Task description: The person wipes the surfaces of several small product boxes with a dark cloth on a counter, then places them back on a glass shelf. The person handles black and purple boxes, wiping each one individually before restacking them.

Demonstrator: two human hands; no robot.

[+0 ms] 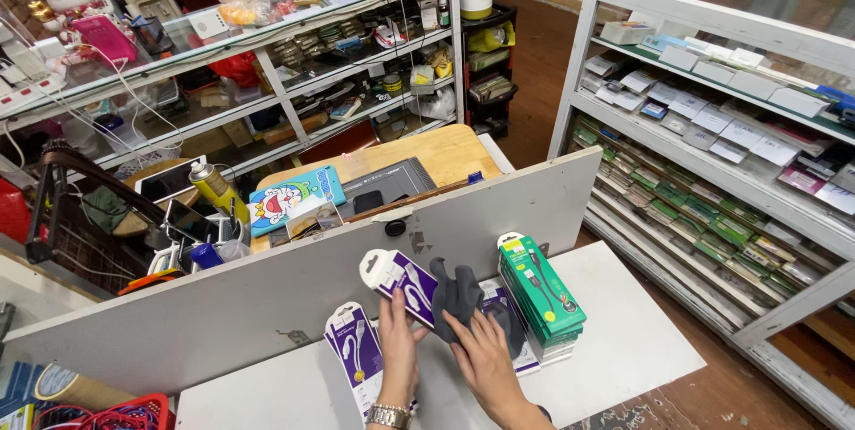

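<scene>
1. The left hand grasps a purple cable package by its lower edge, fingers curled around it, and holds it tilted against the white partition board.
2. The right hand presses a dark grey cloth against that package; its fingers lie spread over the cloth's lower part.
3. A metal wristwatch sits on the left wrist.
4. A second purple cable package lies flat on the white tabletop, just left of the left hand.
5. A stack of green cable packages stands just right of the right hand, with more flat packs beneath it.
6. Behind the partition, a wooden table carries a blue cartoon-printed pouch and a dark tablet.
7. A yellow-and-green spray can stands at the left of that table, near a dark wire basket.
8. A white shelf unit with rows of small flat boxes fills the right side.
9. A glass display counter with shelves of goods runs across the back.
</scene>
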